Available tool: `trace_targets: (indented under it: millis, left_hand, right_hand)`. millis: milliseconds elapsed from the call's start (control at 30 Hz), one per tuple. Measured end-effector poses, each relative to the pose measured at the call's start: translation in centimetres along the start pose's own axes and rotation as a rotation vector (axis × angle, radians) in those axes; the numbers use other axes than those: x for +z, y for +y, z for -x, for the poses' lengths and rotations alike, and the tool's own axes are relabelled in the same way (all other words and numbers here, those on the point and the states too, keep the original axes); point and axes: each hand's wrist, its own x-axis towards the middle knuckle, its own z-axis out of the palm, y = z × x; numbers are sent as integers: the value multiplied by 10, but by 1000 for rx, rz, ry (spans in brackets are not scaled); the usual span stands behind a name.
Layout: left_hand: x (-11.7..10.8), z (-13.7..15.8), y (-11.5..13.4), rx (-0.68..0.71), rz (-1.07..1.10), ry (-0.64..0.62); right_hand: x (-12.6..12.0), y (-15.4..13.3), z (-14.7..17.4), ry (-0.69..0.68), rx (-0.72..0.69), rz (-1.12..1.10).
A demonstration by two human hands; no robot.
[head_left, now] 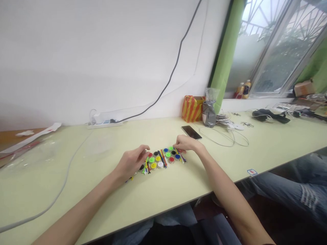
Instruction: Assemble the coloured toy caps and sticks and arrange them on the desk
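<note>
Small round pots with coloured lids, such as a yellow-lidded pot (153,165), a white-lidded pot (160,165) and a red-lidded pot (171,159), stand close together on the table. Between these groups lie bundles of thin coloured strips (162,158) that look like cable ties. My left hand (131,162) rests over the left end of the row, its thumb and forefinger slightly apart beside the pots, partly covering a black-lidded one. At the right end, my right hand (186,143) bends its fingertips down, pinched together, at another strip bundle (182,155). Whatever lies between those fingertips is hidden.
Behind my right hand lies a phone (191,132). A striped bag (192,109) and a grey pouch (209,114) stand by the wall, near a thin looped cable (233,141). A power strip (105,124) sits at the back left. At right, another person's leg (286,194) shows.
</note>
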Motion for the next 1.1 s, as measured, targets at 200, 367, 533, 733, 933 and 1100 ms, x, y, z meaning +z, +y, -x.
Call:
trace_targets:
  millis: [200,367,533,733,933,1100]
  left_hand:
    - [1,1,0,31,9,11]
    - [-2,0,3,47,-4,51]
    - [-4,-1,7,76,-43,45]
    - [-4,-1,8,28,-38,36]
    - [-5,-1,16,-143,191,1]
    - [-6,-1,20,-186,298,33]
  right_hand:
    - [0,4,-4,-40,33,28]
    - [0,6,-5,-68,40,28]
    - [1,7,-5,-71,42,15]
    - [-3,3,-2,41,-13,-46]
    - [18,-46,7,164,-482,-607]
    - [50,-83,8,256,-680,-490]
